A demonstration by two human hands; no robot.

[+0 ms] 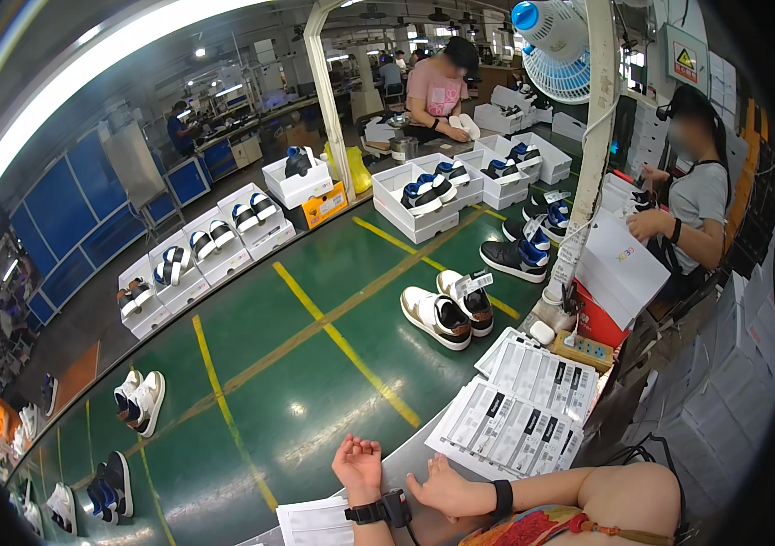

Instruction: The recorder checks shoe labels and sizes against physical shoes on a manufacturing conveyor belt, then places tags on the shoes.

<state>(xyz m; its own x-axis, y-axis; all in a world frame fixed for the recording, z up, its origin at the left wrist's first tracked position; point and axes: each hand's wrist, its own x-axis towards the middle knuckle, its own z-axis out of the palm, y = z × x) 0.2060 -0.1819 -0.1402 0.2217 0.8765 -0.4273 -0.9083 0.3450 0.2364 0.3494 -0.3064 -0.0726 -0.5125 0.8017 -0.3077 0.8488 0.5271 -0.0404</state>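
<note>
My left hand (357,462) is raised at the near edge of the green conveyor belt (315,409), palm up. Its fingers curl loosely, apart from the palm, with nothing in them. A black strap with a small dark device (395,508) circles the left wrist. Just to the right, my right hand (449,489) points toward that wrist, its fingers stretched out and holding nothing. It wears a black band (503,497). Sheets of printed labels (508,420) lie beyond my right hand. White papers (315,522) lie beside my left wrist.
White-and-brown sneakers (437,314) and dark sneakers (513,258) stand on the belt; more pairs (144,400) are at left. Open shoeboxes (415,198) line the far side. A post (578,200) and power strip (583,348) stand at right. A co-worker (701,191) handles a box nearby.
</note>
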